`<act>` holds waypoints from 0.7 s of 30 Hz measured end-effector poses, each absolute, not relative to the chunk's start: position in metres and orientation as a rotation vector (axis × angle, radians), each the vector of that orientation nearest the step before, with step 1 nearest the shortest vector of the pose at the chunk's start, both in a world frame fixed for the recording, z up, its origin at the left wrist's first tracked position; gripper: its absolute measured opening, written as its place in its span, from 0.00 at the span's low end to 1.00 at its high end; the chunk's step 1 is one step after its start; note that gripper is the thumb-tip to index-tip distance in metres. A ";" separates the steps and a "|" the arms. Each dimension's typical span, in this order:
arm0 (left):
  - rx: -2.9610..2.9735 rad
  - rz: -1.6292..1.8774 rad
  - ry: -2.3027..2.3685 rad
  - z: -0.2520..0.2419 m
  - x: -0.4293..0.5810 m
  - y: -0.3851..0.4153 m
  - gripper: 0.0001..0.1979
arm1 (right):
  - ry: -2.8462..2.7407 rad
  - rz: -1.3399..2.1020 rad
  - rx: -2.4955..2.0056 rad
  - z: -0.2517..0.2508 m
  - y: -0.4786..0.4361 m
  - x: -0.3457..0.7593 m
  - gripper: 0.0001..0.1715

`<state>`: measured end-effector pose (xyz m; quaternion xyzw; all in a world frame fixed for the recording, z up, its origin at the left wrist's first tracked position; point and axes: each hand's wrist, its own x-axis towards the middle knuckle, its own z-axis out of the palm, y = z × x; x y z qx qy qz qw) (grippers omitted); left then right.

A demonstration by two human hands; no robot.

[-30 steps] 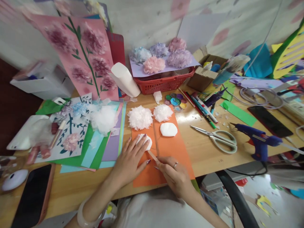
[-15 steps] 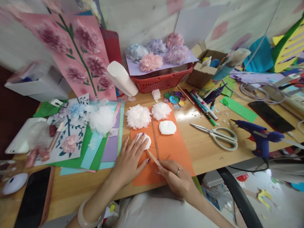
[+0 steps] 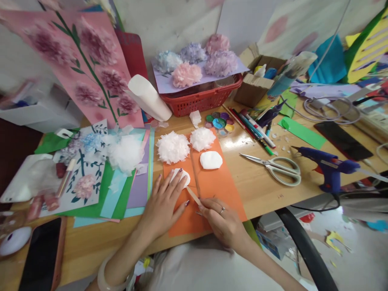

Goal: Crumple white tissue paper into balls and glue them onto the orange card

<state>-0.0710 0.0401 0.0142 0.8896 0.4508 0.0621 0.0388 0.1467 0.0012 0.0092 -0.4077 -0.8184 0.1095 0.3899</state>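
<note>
Orange sheet extends nearly to the front edge of the table, wood showing between it and the scissors; left hand, fingers spread, covers part of a smooth white pad on the sheet; right hand grips a thin stick, tip beside the pad; since the earlier frame, both hands hold position.

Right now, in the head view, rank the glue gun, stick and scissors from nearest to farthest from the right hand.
1. Stick: held in the right hand, pointing forward and left.
2. Scissors: on the table, ahead and to the hand's right.
3. Glue gun: farther right, past the scissors' handles.
</note>
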 end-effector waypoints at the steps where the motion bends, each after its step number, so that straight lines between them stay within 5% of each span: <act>1: 2.729 0.191 1.379 0.014 -0.071 0.040 0.32 | -2.083 0.280 -1.028 0.009 0.001 0.148 0.14; 21: 2.718 0.169 1.361 0.015 -0.070 0.039 0.31 | -2.086 0.353 -1.007 0.012 0.008 0.139 0.12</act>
